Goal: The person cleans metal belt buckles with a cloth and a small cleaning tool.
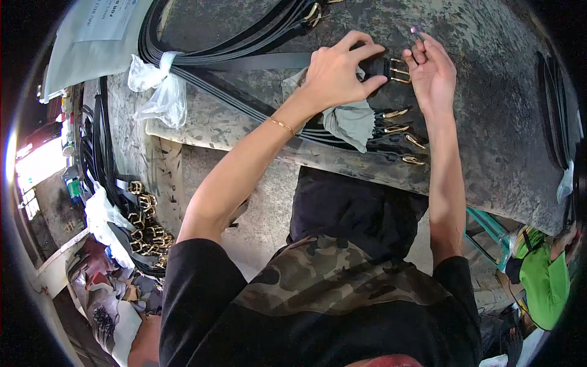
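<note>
My left hand (339,76) presses down on a black belt (269,61) near its end, with a grey cloth (351,119) bunched under the palm. My right hand (433,73) is at the belt's gold buckle (400,71), fingers on it, and pinches a small pale object (417,29) at the fingertips. Several more black belts with gold buckles (403,137) lie side by side just below the hands on the worn, stained worktable (489,110).
A bundle of black belts (183,52) tied with a clear plastic bag (156,92) lies at the table's left. A printed sheet (92,37) sits at the top left. Belts with gold buckles (143,223) hang below. A person in green (544,275) is at lower right.
</note>
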The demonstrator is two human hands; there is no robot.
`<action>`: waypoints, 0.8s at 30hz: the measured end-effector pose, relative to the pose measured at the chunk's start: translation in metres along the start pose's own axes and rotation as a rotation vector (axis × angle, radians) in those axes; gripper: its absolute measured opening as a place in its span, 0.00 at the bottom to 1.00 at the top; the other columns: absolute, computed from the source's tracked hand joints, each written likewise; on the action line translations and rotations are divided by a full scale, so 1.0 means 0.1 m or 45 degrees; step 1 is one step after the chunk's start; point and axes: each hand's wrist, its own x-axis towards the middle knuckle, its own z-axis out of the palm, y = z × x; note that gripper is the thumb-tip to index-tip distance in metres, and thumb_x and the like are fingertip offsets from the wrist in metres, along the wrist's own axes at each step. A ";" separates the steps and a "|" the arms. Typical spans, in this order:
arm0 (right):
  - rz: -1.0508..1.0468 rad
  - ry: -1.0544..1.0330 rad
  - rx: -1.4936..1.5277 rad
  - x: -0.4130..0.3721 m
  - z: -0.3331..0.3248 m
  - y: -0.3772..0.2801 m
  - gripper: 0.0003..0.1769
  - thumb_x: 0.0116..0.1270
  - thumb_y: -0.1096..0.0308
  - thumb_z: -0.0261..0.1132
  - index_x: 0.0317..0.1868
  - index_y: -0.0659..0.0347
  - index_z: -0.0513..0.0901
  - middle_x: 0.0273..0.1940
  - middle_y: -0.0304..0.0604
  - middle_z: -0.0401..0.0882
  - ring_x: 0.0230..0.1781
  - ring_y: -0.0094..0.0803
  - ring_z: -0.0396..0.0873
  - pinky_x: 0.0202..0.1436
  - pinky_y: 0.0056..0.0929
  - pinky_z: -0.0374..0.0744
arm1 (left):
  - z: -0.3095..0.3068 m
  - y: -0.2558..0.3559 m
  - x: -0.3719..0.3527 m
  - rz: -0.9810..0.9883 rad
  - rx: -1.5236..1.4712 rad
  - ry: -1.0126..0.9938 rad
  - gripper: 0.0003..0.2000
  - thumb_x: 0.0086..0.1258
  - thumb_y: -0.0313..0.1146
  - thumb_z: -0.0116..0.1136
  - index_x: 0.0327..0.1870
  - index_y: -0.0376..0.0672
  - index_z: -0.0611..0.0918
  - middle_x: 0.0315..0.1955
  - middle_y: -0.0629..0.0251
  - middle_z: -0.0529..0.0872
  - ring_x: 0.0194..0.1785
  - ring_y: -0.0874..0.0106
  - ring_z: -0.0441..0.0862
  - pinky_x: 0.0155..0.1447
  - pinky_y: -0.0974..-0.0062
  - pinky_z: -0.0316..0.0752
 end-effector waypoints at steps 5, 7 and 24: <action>0.027 0.003 0.044 0.00 -0.01 -0.01 0.12 0.69 0.74 0.60 0.50 0.71 0.79 0.33 0.39 0.78 0.33 0.23 0.72 0.52 0.39 0.79 | 0.01 0.07 0.00 0.141 0.225 -0.067 0.18 0.54 0.48 0.71 0.46 0.55 0.87 0.47 0.74 0.82 0.25 0.68 0.83 0.28 0.71 0.78; 0.031 0.018 0.049 0.00 -0.01 0.00 0.12 0.69 0.74 0.60 0.50 0.71 0.79 0.33 0.39 0.78 0.33 0.24 0.72 0.53 0.39 0.79 | 0.02 0.08 -0.02 0.205 0.214 -0.067 0.15 0.56 0.46 0.70 0.44 0.54 0.87 0.46 0.74 0.82 0.24 0.70 0.82 0.27 0.72 0.77; -0.287 0.288 -0.707 -0.15 0.19 0.08 0.07 0.68 0.77 0.61 0.44 0.69 0.83 0.29 0.36 0.75 0.27 0.18 0.75 0.38 0.29 0.85 | 0.06 -0.01 0.02 0.008 -0.234 0.060 0.03 0.64 0.23 0.61 0.35 0.35 0.80 0.34 0.57 0.81 0.33 0.59 0.81 0.38 0.69 0.76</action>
